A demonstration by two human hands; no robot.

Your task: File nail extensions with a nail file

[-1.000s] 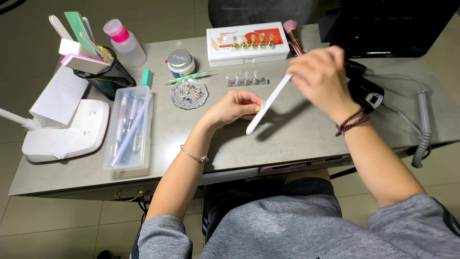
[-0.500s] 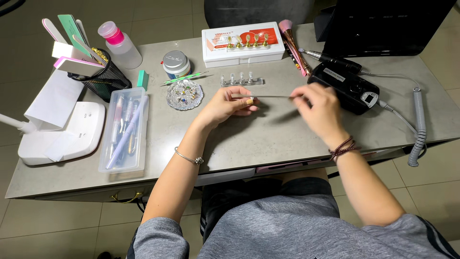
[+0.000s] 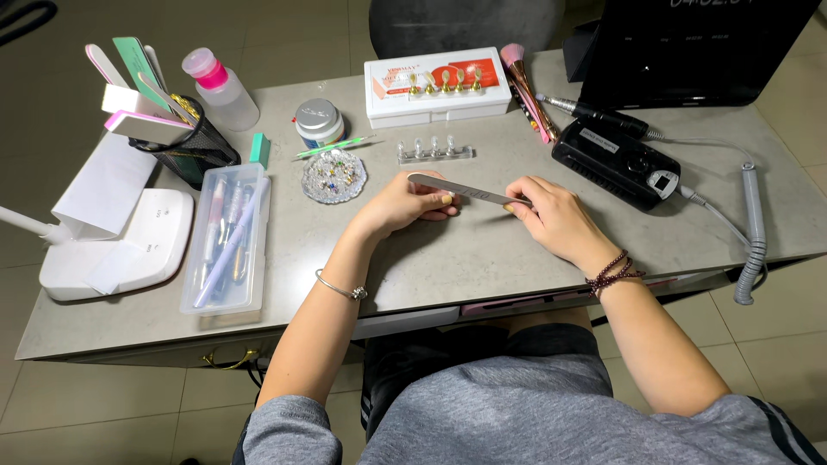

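Observation:
A long grey nail file (image 3: 465,190) lies almost level above the grey table (image 3: 448,258). My right hand (image 3: 551,215) grips its right end. My left hand (image 3: 409,202) is curled with yellow-painted nails, its fingertips up against the file's left part. A clear strip of nail tip holders (image 3: 433,151) stands just behind the file. A small glass dish of coloured beads (image 3: 332,176) sits to the left of my left hand.
A clear pen box (image 3: 226,241) and a white lamp (image 3: 112,245) lie at the left. A mesh cup of files (image 3: 185,138), a pink-capped bottle (image 3: 220,86), a jar (image 3: 318,121) and a white box (image 3: 435,86) line the back. A black drill unit (image 3: 613,162) sits right.
The file has swung down from a steep tilt to nearly level. My right hand has dropped lower and nearer my left hand, which stays curled in place.

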